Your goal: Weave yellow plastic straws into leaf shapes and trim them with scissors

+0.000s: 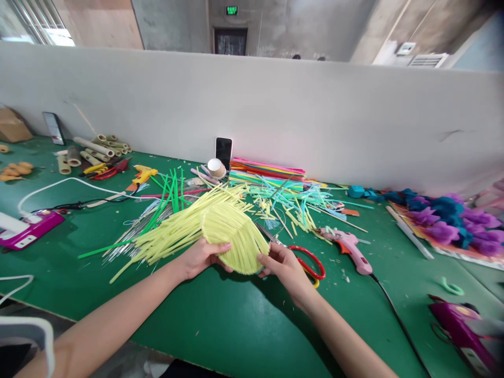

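A rounded, fan-like piece made of yellow pipe cleaners [240, 239] is held up over the near part of the table. My left hand [202, 257] grips its left edge, the thumb lying on the front face. At its lower right edge my right hand [281, 265] pinches the rim between thumb and fingers. Behind the piece lies a thick bundle of loose yellow pipe cleaners [177, 226]. Scissors with red and yellow handles [315, 262] rest just beyond my right hand, their blades partly hidden.
To the right sits a pink glue gun [354, 252] with a trailing cord. A yellow glue gun [144, 173] and bamboo tubes [102, 149] are at the back left. Colored pipe cleaners [268, 170] lie before a phone [224, 151]. Purple and teal fuzzy shapes [444, 220] occupy the far right.
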`<action>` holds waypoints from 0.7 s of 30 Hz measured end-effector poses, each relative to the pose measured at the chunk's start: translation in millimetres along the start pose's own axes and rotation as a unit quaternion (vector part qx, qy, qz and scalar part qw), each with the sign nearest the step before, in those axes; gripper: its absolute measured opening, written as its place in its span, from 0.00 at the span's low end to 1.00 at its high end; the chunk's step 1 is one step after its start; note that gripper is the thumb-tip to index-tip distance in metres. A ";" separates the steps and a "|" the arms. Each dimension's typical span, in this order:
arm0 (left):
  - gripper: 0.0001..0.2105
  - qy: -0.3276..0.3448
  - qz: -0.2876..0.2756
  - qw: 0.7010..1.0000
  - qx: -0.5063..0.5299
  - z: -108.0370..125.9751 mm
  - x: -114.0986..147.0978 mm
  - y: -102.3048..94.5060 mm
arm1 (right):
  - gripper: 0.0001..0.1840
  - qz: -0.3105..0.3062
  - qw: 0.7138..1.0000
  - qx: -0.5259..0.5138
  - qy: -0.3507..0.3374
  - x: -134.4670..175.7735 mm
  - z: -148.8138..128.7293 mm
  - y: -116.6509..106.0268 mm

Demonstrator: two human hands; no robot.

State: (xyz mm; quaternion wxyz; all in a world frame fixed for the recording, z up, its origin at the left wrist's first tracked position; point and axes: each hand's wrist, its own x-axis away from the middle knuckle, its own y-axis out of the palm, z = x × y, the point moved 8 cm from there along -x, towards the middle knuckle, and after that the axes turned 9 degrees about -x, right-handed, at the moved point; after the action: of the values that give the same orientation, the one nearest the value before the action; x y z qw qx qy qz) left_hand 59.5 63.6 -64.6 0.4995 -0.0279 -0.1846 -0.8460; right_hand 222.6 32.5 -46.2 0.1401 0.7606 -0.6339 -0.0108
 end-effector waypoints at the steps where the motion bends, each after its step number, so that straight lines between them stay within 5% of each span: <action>1: 0.21 -0.001 0.002 1.000 0.000 -0.3 0.2 -0.2 | 0.16 -0.002 1.000 0.003 0.002 -0.2 0.4 0.8; 21: 0.20 -0.012 0.018 1.000 0.010 -1.0 0.4 -2.9 | 0.18 0.020 1.000 0.001 -0.010 -0.2 0.6 -4.3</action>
State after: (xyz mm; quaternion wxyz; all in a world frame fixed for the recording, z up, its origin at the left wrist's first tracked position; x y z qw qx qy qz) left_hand 56.9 64.2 -66.3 0.5131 -0.0359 -0.1987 -0.8342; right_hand 226.7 33.3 -47.8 0.1336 0.7476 -0.6504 -0.0148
